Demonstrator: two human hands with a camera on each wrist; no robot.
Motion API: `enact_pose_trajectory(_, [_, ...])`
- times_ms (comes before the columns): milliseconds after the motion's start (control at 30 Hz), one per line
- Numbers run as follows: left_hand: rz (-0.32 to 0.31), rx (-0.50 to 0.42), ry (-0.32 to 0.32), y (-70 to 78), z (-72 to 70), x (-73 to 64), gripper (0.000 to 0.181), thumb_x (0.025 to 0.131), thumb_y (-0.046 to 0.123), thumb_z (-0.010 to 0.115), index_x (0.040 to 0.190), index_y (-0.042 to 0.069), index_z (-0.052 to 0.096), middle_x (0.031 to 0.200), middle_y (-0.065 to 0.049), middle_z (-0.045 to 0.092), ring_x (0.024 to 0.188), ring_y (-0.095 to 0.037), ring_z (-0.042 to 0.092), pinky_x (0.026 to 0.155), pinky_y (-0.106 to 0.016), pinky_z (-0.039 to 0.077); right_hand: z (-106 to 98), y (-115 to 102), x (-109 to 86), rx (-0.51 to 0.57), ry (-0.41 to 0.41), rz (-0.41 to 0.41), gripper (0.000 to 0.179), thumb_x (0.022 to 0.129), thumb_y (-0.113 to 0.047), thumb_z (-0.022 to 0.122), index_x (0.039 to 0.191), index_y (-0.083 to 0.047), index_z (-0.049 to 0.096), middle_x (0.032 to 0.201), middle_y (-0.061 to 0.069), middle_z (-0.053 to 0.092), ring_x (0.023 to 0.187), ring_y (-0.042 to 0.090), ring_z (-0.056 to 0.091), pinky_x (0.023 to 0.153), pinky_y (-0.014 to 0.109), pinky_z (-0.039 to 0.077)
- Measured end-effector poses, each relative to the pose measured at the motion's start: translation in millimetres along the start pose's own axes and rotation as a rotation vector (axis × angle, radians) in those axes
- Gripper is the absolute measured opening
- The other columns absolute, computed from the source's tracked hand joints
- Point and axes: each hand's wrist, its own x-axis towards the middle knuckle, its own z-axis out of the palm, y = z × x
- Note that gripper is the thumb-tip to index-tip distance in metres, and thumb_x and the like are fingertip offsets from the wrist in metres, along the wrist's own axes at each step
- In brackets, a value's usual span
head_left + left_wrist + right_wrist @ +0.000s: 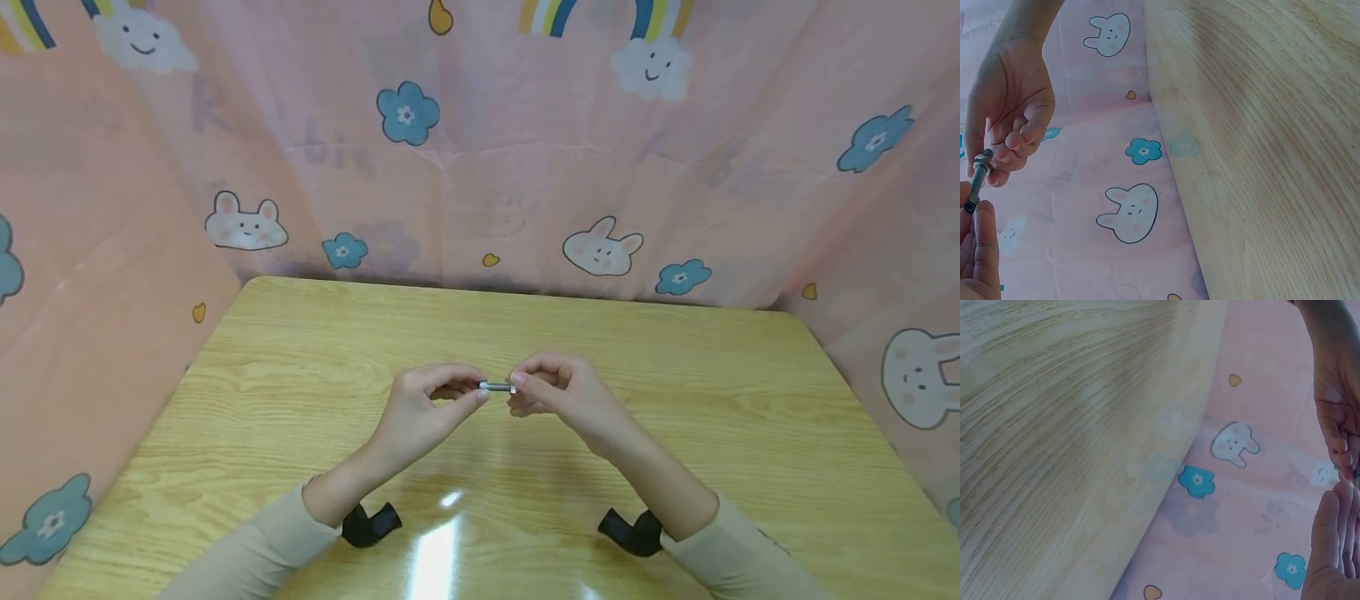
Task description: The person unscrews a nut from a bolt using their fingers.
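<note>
A small metal bolt [497,387] is held level between both hands above the table. My left hand [420,408] pinches its head end between thumb and fingers. My right hand [573,400] pinches the other end, where a nut [983,160] sits on the thread. The bolt's threaded shank [977,178] shows between the hands in the left wrist view, running into the left fingertips at the lower left. In the right wrist view my right hand [1329,544] appears at the lower right edge, and the bolt is mostly cut off by the frame.
Below the hands is a light wood-grain table [337,333]. A pink patterned cloth [480,183] hangs behind it and at both sides. Black wrist straps [371,525] show under the forearms. Light glares off the table's near part.
</note>
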Motion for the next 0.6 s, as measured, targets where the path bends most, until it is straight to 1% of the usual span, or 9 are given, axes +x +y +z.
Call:
enact_pose_trajectory(67, [0.001,0.000,-0.002,-0.3,0.3,-0.2,0.012,0.084,0.003,0.069,0.095,-0.001,0.070,0.087,-0.006,0.069,0.075,-0.013,0.065,0.069,-0.026,0.056,-0.5,-0.2,-0.2,-0.007,-0.003,0.009,0.023,0.091,-0.011,0.060,0.101,0.010,0.057,0.085,0.007,0.065,0.078,0.018,0.065,0.076,0.036,0.056])
enact_pose_trajectory(200, [-0.002,0.000,0.002,0.5,-0.1,0.1,0.012,0.084,0.003,0.069,0.095,-0.001,0.070,0.087,-0.007,0.069,0.076,-0.013,0.065,0.069,-0.026,0.056,-1.2,-1.4,-0.8,-0.015,-0.009,-0.025,0.023,0.085,-0.004,0.065,0.104,0.005,0.057,0.096,0.009,0.059,0.088,0.020,0.059,0.077,0.033,0.054])
enact_pose_trajectory(267, [-0.003,-0.002,0.005,1.0,-0.3,0.3,0.012,0.084,0.003,0.069,0.095,-0.001,0.070,0.088,-0.007,0.069,0.076,-0.013,0.065,0.069,-0.026,0.056,-1.2,-1.7,-0.4,-0.006,-0.011,-0.035,0.023,0.085,-0.004,0.065,0.106,0.004,0.056,0.098,0.010,0.058,0.089,0.021,0.059,0.078,0.033,0.054])
enact_pose_trajectory(333, [-0.001,-0.005,0.008,1.0,0.0,0.1,0.012,0.084,0.003,0.068,0.095,-0.001,0.070,0.088,-0.007,0.069,0.076,-0.013,0.065,0.069,-0.026,0.056,-0.9,-1.7,0.3,0.010,-0.013,-0.025,0.022,0.089,-0.007,0.062,0.106,0.004,0.056,0.095,0.009,0.060,0.086,0.021,0.062,0.078,0.035,0.055])
enact_pose_trajectory(433, [0.008,-0.006,0.011,0.5,0.8,0.2,0.012,0.084,0.003,0.068,0.095,-0.001,0.070,0.088,-0.007,0.069,0.076,-0.013,0.065,0.069,-0.026,0.056,0.0,-1.7,0.4,0.039,-0.007,-0.004,0.020,0.093,-0.010,0.057,0.103,0.008,0.056,0.086,0.007,0.065,0.077,0.019,0.066,0.077,0.037,0.056])
enact_pose_trajectory(500, [0.012,-0.011,0.011,0.2,1.5,0.9,0.012,0.084,0.004,0.068,0.095,-0.001,0.070,0.089,-0.008,0.069,0.076,-0.013,0.065,0.069,-0.027,0.056,-0.1,-1.3,-0.7,0.046,-0.002,-0.012,0.016,0.092,-0.009,0.059,0.099,0.005,0.058,0.084,0.004,0.065,0.076,0.018,0.066,0.077,0.037,0.056])
enact_pose_trajectory(533, [0.014,-0.013,0.011,0.4,2.0,1.5,0.012,0.084,0.004,0.068,0.095,-0.001,0.070,0.088,-0.007,0.069,0.076,-0.013,0.065,0.069,-0.027,0.056,-0.5,-0.9,-1.4,0.044,0.001,-0.024,0.012,0.090,-0.008,0.060,0.098,0.002,0.060,0.085,0.003,0.064,0.077,0.017,0.065,0.077,0.036,0.055])
enact_pose_trajectory(600, [0.020,-0.020,0.010,0.4,3.4,2.6,0.012,0.084,0.004,0.068,0.095,-0.001,0.070,0.088,-0.007,0.069,0.077,-0.013,0.065,0.069,-0.027,0.056,-2.0,-1.2,-3.3,0.038,0.004,-0.052,0.013,0.087,-0.005,0.064,0.098,0.000,0.060,0.090,0.004,0.063,0.083,0.017,0.063,0.078,0.034,0.055])
